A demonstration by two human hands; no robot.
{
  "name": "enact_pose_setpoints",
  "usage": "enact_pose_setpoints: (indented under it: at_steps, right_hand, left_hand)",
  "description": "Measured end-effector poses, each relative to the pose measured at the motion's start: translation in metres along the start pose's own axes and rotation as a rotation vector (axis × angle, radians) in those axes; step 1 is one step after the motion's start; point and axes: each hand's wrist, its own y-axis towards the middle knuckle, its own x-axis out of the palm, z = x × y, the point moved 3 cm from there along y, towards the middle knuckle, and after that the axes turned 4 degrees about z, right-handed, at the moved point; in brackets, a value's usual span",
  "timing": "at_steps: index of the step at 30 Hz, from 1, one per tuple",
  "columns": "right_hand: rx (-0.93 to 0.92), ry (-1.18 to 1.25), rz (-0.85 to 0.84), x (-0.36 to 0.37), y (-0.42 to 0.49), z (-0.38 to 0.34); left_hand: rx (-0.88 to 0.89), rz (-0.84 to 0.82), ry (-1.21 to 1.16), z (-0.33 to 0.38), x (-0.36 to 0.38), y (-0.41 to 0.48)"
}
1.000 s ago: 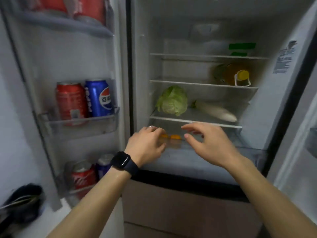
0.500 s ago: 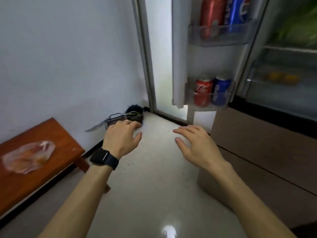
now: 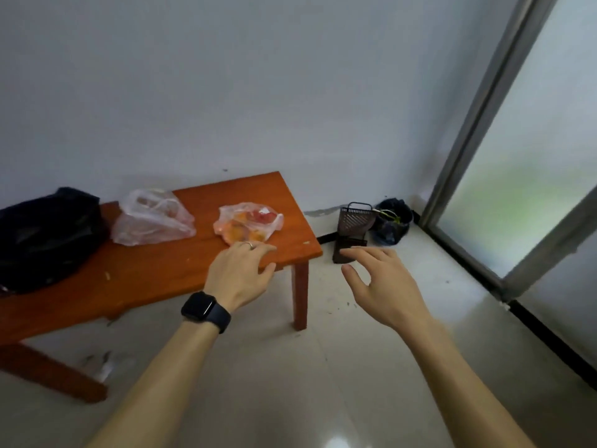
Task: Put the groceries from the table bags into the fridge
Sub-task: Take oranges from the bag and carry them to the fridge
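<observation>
Clear bag (image 3: 247, 223) with orange and red produce lies on the wooden table (image 3: 145, 276), just past the left hand (image 3: 240, 273). Further left of that hand: second clear bag (image 3: 151, 219), contents unclear, then black bag (image 3: 45, 234), contents hidden. Both hands empty, fingers loose, held apart; right hand (image 3: 381, 279) over floor off the table's end. Versus half a second ago: fridge gone from view, table much closer.

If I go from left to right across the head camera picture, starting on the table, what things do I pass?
Black bag → clear plastic bag → bag of fruit → dustpan → small black bin → glass door.
</observation>
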Motion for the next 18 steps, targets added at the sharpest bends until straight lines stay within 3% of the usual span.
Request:
enact_pose_setpoints:
  at_steps: [8, 18]
  right_hand:
    - [-0.060, 0.051, -0.115, 0.083, 0.076, -0.067]
    - [-0.045, 0.046, -0.291, 0.183, 0.168, -0.067]
  left_hand:
    - [-0.174, -0.031, -0.066, -0.129, 0.015, 0.016]
    - [-0.192, -0.149, -0.096, -0.198, 0.088, 0.098]
